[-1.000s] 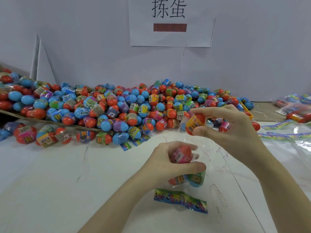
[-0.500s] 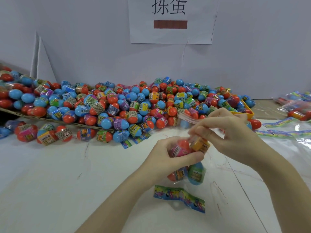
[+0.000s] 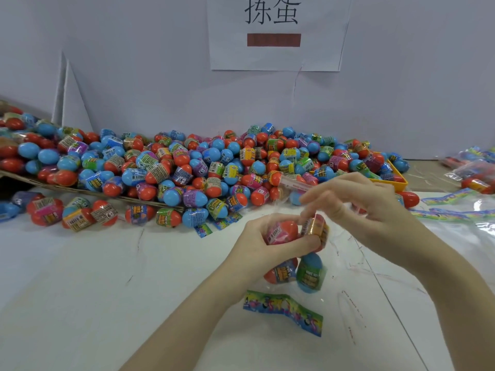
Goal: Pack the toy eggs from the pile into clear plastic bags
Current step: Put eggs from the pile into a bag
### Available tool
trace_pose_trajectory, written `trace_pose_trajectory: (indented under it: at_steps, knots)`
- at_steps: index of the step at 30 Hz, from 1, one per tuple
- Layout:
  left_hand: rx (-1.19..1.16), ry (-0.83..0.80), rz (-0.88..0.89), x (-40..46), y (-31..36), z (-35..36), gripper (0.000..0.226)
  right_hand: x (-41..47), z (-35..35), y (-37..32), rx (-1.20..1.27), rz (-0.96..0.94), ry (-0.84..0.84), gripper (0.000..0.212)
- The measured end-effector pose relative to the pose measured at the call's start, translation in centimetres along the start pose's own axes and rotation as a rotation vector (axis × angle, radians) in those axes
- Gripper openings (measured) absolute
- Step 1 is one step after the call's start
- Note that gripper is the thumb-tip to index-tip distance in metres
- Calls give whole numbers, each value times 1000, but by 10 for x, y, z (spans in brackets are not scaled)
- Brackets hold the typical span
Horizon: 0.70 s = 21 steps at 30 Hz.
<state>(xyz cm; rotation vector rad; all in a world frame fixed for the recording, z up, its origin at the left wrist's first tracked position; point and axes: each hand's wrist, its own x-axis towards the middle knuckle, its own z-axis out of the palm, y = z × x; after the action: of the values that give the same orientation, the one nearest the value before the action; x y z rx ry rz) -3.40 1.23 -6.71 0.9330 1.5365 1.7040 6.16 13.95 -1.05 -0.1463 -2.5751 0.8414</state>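
Eggs everywhere, basically. Over on the far left a huge pile of toy eggs (image 3: 171, 167), red and blue with colourful wrappers, is heaped on a sheet of cardboard (image 3: 24, 178) against the white wall (image 3: 134, 62), and a handful have spilled onto the white table (image 3: 80, 290) just in front of it.

Moving right, near the middle, the left hand (image 3: 257, 245) is curled around the neck of a clear plastic bag (image 3: 332, 266), clenching it together with a red egg with a pink wrapper (image 3: 281, 232) near the top. Lower in the same bag sit a red egg (image 3: 281, 273) and a blue egg with a green wrapper (image 3: 310, 274), side by side and touching. Just below the bag lies a colourful printed card strip (image 3: 284, 311), flat on the table.

Right beside the left hand, the right hand (image 3: 361, 207) has its fingertips pinching the top edge of the bag, just above an egg with an orange wrapper (image 3: 316, 228) that sits at the bag's mouth, touching the pink-wrapped one.

On the wall above hangs a paper sign (image 3: 276, 33) with two characters. Further right a yellow tray (image 3: 399, 180) peeks out from under the pile's edge, and at the far right are more card strips (image 3: 450, 196) and some filled bags (image 3: 474, 172), too blurry to make out.
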Motion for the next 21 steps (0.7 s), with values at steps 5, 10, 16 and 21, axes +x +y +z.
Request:
trace_pose_trajectory:
  at_steps: [5, 10, 16, 21]
  knots:
    - [2, -26, -12, -1, -1, 2, 19, 1, 3, 0, -61, -44, 34, 30]
    - [47, -159, -88, -3, 0, 1, 23, 4, 2, 4, 50, 25, 180, 46]
    - [140, -221, -109, -4, 0, 3, 22, 3, 3, 7, 265, 54, 62, 23]
    - [36, 54, 131, 1, 4, 1, 35, 2, 6, 4, 266, 26, 51, 32]
